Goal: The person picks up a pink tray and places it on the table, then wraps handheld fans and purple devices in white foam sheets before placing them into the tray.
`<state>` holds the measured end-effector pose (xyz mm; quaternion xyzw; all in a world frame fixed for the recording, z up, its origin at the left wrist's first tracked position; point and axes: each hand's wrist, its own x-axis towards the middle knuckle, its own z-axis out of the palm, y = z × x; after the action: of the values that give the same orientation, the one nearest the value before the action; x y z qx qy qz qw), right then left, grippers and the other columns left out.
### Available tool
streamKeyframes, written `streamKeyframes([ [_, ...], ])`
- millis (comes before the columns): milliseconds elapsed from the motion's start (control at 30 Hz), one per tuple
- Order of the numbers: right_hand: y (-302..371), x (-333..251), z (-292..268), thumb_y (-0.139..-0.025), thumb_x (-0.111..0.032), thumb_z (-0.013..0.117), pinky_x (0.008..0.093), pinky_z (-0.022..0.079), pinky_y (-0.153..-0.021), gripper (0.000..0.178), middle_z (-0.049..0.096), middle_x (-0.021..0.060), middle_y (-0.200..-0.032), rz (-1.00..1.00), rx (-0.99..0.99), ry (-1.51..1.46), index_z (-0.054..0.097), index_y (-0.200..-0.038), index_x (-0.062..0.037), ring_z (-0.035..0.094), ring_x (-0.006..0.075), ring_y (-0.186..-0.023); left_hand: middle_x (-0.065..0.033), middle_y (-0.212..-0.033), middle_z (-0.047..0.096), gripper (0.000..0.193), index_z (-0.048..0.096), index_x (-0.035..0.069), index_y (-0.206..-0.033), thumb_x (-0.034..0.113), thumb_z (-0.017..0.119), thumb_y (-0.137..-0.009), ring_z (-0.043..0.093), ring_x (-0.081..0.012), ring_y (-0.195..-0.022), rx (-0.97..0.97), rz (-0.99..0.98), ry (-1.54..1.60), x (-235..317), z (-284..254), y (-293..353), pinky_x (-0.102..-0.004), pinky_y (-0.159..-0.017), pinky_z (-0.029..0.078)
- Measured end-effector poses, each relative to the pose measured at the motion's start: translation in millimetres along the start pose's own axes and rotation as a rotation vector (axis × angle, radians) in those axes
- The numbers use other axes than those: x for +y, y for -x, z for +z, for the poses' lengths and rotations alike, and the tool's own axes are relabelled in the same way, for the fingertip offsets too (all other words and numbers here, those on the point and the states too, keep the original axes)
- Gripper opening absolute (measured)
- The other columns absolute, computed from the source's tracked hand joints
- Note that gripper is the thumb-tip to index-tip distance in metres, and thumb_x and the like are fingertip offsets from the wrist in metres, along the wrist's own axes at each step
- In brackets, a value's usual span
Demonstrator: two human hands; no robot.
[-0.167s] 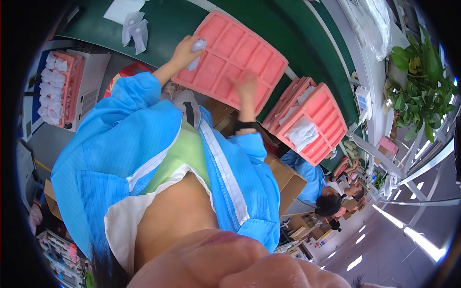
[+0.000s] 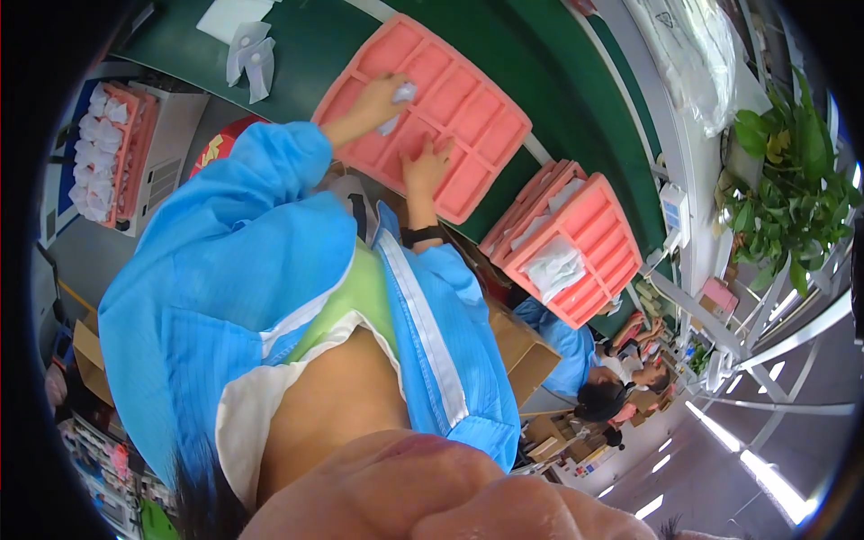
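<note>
A pink foam tray (image 2: 468, 117) with rows of rectangular compartments lies on the green bench in front of me. My left hand (image 2: 380, 99) is over its left part, closed on a small white wrapped item (image 2: 404, 93); the fingers hide some of that item. Over the tray's near middle is my right hand (image 2: 427, 166), its fingers spread and nothing in them. A dark band (image 2: 423, 235) circles the right wrist. The compartments that show around both hands hold nothing.
Stacked pink trays (image 2: 585, 261) with white wrapping (image 2: 554, 270) stand to the right. White pieces (image 2: 252, 58) lie on the green bench (image 2: 297, 54) at far left. Another filled tray (image 2: 126, 162) stands at left. A cardboard box (image 2: 522, 351) and a co-worker (image 2: 558, 346) are at right.
My left hand has moved right, from the tray's left edge further over the compartments, with the white item. My right hand has shifted left and slightly nearer, and its fingers are now spread.
</note>
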<state>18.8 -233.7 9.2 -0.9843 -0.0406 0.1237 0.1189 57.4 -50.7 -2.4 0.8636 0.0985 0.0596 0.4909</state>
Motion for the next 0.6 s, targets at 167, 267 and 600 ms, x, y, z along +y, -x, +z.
streamKeyframes([
  [167,2.7,3.6,-5.5,-0.072,-0.030,0.075,0.0500,0.042,-0.098,0.071,0.014,0.0261,-0.152,-0.066,-0.056,-0.038,0.049,-0.135,-0.0134,0.039,0.0514,-0.123,-0.0181,-0.106,0.055,0.025,0.057,0.011,-0.103,0.007,0.059,-0.078,0.060,-0.0368,-0.091,0.050,-0.062,-0.276,8.4,27.1,-51.4,-0.0465,-0.068,0.052],
  [267,12.6,3.8,-6.0,-0.074,-0.031,0.074,0.0503,0.042,-0.098,0.071,0.014,0.0256,-0.152,-0.113,-0.092,-0.022,0.047,-0.137,-0.0142,0.039,0.0515,-0.123,-0.0170,-0.107,0.053,0.023,0.057,0.011,-0.101,0.006,0.056,-0.079,0.060,-0.0367,-0.091,-0.065,-0.021,-0.261,-17.1,38.6,-67.2,-0.0473,-0.066,0.053],
  [600,3.3,13.2,-17.6,-0.080,-0.032,0.067,0.0496,0.046,-0.094,0.068,0.020,0.0250,-0.151,-0.151,-0.196,0.153,0.041,-0.141,-0.0114,0.042,0.0474,-0.121,-0.0181,-0.129,0.045,0.041,0.054,0.015,-0.122,0.012,0.063,-0.082,0.056,-0.0373,-0.103,-0.033,0.146,-0.164,-4.2,21.1,-63.1,-0.0442,-0.079,0.052],
])
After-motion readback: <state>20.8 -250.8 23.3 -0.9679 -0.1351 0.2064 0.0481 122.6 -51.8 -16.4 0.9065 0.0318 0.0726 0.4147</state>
